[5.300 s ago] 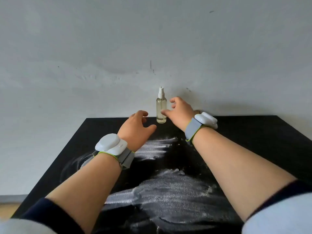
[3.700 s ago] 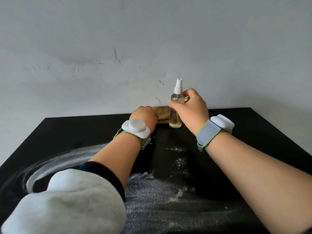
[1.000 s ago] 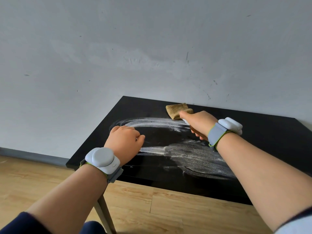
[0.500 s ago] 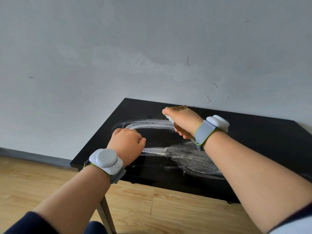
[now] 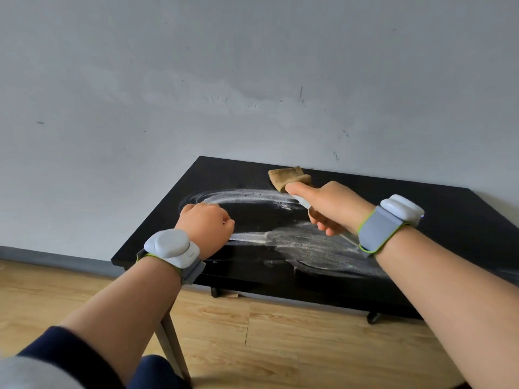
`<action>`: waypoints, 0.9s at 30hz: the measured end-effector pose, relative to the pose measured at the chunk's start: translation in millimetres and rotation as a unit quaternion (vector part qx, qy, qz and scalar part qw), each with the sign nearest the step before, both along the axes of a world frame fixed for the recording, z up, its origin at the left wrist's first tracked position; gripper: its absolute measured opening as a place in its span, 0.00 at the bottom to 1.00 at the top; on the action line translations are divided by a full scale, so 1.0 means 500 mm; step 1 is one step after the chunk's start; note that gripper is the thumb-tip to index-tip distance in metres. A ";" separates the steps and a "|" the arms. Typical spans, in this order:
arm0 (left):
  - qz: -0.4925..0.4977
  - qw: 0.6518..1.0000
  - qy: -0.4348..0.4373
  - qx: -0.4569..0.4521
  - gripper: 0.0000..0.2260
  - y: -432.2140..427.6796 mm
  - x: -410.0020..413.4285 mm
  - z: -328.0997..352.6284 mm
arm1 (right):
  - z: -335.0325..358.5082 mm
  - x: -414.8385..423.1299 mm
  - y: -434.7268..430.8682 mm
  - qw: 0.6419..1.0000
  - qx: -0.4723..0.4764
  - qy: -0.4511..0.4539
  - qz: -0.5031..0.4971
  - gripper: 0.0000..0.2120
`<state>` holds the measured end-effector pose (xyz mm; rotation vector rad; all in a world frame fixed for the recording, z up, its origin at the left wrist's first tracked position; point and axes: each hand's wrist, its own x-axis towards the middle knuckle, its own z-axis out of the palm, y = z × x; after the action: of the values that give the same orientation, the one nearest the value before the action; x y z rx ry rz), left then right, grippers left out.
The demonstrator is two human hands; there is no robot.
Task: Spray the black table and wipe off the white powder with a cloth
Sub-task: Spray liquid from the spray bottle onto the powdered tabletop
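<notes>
The black table (image 5: 463, 220) stands against the wall, smeared with white powder (image 5: 314, 245) in arcs and a broad patch. My right hand (image 5: 328, 209) grips the spray bottle (image 5: 302, 202) over the table's middle; only its white top shows, with my forefinger lying on it and pointing left. A folded brown cloth (image 5: 289, 176) lies at the table's back edge, just beyond that fingertip. My left hand (image 5: 205, 223) hovers over the table's left part with curled fingers, holding nothing.
A grey wall (image 5: 252, 80) rises right behind the table. Wooden floor (image 5: 266, 332) lies in front, with a slanted table leg (image 5: 168, 341) near my left forearm. Both wrists carry grey bands with white pods.
My right hand with the bottle has shifted slightly right and lower, uncovering the cloth behind it. My left hand has stayed over the left part, fingers curled tighter.
</notes>
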<state>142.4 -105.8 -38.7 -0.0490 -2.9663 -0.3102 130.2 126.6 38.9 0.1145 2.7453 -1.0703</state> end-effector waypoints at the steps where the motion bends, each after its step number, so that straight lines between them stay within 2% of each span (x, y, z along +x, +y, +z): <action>1: 0.004 1.000 0.000 -0.003 0.17 0.003 0.001 0.002 | -0.003 0.012 0.014 1.000 0.004 -0.006 0.001 0.30; 8: 0.015 0.999 0.037 0.011 0.16 0.037 0.013 0.009 | -0.017 0.074 0.089 0.997 0.060 -0.039 0.014 0.27; 13: -0.001 0.999 0.032 0.015 0.16 0.071 0.022 0.009 | -0.024 0.087 0.125 0.996 0.087 -0.036 -0.011 0.26; 18: -0.008 0.999 0.031 0.036 0.15 0.093 0.033 0.014 | -0.031 0.086 0.159 0.996 0.075 -0.012 -0.054 0.31; 21: -0.017 0.995 0.028 0.097 0.13 0.113 0.035 0.027 | -0.027 0.079 0.160 0.997 -0.002 0.002 -0.074 0.37; 23: -0.029 0.984 0.018 0.174 0.12 0.137 0.036 0.044 | -0.022 0.069 0.154 0.993 -0.087 0.001 -0.082 0.38; 27: -0.083 0.935 -0.004 0.344 0.10 0.204 0.039 0.087 | -0.013 0.044 0.132 0.969 -0.225 -0.007 -0.098 0.36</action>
<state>161.9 -3.9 4.9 -0.2101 -2.6836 -1.3409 152.0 192.4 32.5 0.3282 2.4403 -1.7047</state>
